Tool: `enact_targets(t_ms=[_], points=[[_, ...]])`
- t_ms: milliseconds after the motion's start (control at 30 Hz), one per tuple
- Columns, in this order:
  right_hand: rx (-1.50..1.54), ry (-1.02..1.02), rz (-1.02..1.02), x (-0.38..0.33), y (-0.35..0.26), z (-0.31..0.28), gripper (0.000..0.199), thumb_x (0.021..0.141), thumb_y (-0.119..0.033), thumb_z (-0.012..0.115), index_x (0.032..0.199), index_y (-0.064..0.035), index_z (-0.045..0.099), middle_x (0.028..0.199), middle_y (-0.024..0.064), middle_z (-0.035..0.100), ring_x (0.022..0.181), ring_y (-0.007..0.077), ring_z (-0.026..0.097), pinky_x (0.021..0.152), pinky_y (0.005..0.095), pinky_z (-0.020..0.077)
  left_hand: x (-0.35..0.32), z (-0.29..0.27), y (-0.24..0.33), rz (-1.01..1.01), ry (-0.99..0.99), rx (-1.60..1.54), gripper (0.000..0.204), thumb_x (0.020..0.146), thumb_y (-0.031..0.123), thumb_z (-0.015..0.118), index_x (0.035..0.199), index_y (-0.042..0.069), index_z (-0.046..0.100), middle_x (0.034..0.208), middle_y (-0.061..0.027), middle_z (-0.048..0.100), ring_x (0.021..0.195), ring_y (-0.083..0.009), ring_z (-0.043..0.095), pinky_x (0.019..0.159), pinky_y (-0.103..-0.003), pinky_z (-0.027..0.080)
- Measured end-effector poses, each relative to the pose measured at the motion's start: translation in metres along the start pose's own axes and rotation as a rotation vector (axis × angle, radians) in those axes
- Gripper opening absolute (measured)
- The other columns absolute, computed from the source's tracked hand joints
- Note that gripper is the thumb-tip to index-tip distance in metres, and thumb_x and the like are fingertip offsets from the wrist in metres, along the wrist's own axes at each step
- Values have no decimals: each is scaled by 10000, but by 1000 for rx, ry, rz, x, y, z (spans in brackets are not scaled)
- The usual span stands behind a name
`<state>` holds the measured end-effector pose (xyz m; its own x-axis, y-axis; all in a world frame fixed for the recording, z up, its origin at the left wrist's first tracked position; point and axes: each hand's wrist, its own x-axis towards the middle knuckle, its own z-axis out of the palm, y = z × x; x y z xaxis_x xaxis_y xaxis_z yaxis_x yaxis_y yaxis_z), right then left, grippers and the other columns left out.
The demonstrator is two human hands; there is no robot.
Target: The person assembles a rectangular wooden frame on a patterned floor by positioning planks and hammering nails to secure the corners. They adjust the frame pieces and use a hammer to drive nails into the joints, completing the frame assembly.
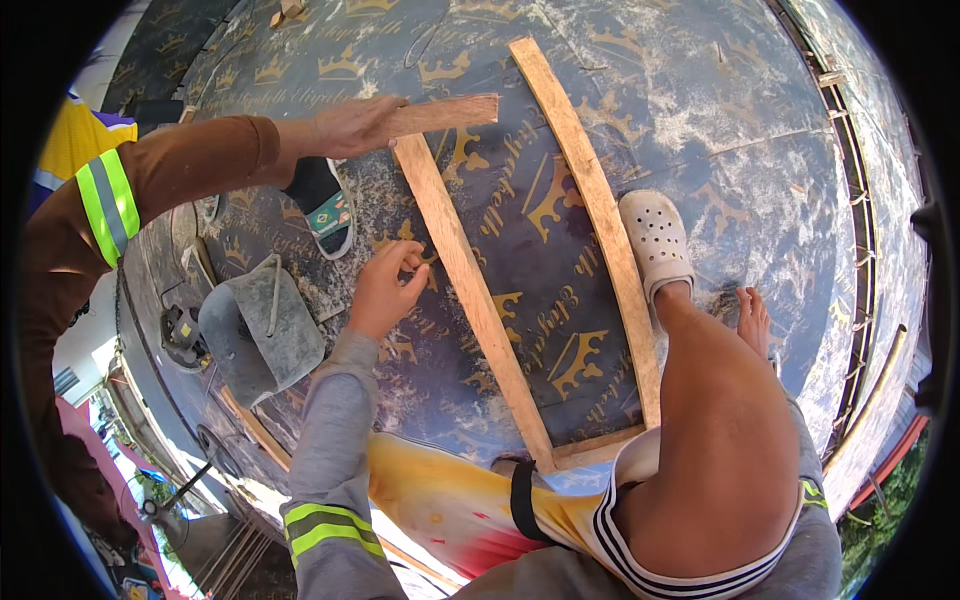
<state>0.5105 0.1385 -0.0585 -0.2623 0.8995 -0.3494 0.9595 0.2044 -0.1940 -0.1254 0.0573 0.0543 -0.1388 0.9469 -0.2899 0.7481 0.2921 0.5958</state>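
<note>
Planks (473, 300), three, meet; left hand (386, 288) half open, empty; right hand (753, 322), grip unclear.

From my remote post I look down on what I take to be a building site, open to daylight. I see a deck of dark panels (690, 95) printed in gold, streaked with pale dust (660, 55), with rough wooden strips (471, 285) lying across it near a grey bucket (290, 345). I also note bright reflective bands (108, 207) on the workers' sleeves (205, 168), and greenery (888, 522) past the deck's edge at lower right.
</note>
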Motion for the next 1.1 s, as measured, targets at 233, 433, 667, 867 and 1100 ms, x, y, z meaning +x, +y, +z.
enact_targets(t_ms=[233,433,667,867,1100], points=[[409,-8,606,-28,55,35,1047,657,-195,899,1490,9,298,1088,165,583,1001,321,604,863,454,486,148,7,87,339,168,418,581,779,195,799,1291,75,553,1254,-138,542,1198,-317,518,1003,-457,423],[558,137,520,69,-2,-12,956,750,-150,868,1493,42,298,903,68,575,762,166,565,693,309,480,215,12,67,225,204,623,929,738,260,859,1502,67,366,1485,-156,424,1411,-326,379,1157,-472,316],[588,30,146,290,-76,-88,929,776,-126,848,1522,6,310,944,86,666,772,159,617,692,300,520,277,15,48,64,-38,570,782,756,182,842,1435,65,473,1420,-144,521,1336,-356,472,1088,-454,404],[485,94,-40,365,-129,-104,722,771,-108,860,1393,-20,504,903,66,661,718,141,584,646,291,494,292,21,29,60,31,286,585,783,61,775,1333,62,574,1289,-155,610,1182,-355,580,1010,-436,464],[275,10,-133,386,-125,-105,395,845,-164,807,1164,12,652,881,93,628,707,195,550,675,334,482,302,11,32,72,0,232,606,784,53,774,1351,78,562,1299,-146,606,1195,-350,563,1016,-437,458]])
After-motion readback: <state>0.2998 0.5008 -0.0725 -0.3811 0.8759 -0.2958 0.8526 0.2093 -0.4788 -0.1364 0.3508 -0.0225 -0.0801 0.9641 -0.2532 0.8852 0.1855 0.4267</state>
